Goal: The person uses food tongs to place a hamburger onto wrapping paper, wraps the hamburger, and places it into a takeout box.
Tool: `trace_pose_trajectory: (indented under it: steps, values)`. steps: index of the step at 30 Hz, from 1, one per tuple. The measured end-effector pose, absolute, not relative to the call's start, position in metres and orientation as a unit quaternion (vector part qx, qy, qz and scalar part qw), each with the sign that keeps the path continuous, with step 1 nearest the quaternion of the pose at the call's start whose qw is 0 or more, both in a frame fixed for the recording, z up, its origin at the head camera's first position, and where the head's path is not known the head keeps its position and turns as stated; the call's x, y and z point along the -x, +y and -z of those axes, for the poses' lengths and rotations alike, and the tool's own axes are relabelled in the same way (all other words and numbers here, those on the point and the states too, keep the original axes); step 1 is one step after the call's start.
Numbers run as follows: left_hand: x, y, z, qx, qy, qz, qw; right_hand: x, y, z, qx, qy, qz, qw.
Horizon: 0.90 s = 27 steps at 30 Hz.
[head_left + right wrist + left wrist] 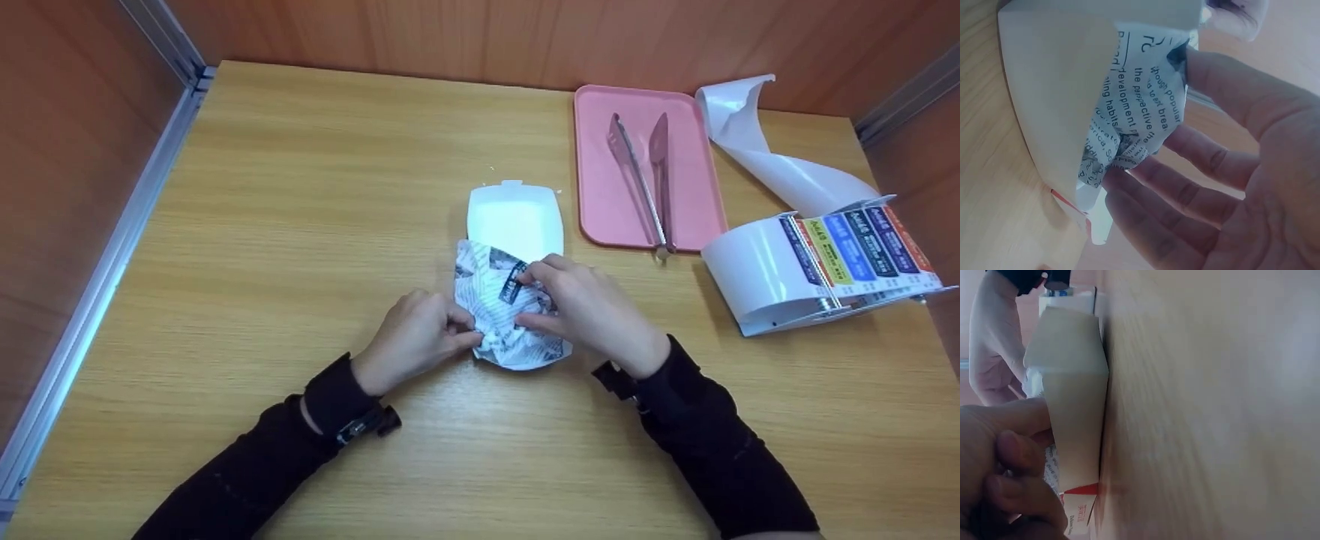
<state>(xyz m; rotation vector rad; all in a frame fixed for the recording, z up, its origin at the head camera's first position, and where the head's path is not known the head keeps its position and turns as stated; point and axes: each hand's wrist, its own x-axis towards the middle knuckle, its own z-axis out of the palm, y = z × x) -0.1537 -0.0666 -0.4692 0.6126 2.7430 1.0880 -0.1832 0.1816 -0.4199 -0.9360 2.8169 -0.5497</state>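
A white hinged takeaway box lies on the table with its lid folded back. In its base sits a crumpled bundle of newsprint-patterned wrapping paper; what the paper covers is hidden. At the bundle's left front edge my left hand pinches the paper between thumb and forefinger, its other fingers curled. From the left wrist, one finger reaches behind the box's side wall. My right hand rests on the bundle's right side, thumb and fingers spread apart over the printed paper.
Behind and to the right lies a pink tray bearing metal tongs and a spatula-like utensil. Beside it stands a sticker dispenser with colourful labels and a long curling backing strip. Wood-patterned panels border the table.
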Motion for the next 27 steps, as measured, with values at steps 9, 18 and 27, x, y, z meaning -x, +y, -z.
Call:
trace_pose_trajectory:
  steps: [9,18,27]
  values:
    - [0.153,-0.056,0.465,-0.167,0.937,-0.302,0.046,0.166,0.168,0.426,0.313,0.943,0.112,0.005]
    - [0.161,-0.071,0.446,-0.221,0.894,-0.360,0.149,0.155,0.161,0.433,0.297,0.951,0.045,-0.067]
    - [0.210,-0.112,0.442,-0.104,0.841,-0.509,0.153,0.154,0.159,0.432,0.291,0.955,0.032,-0.047]
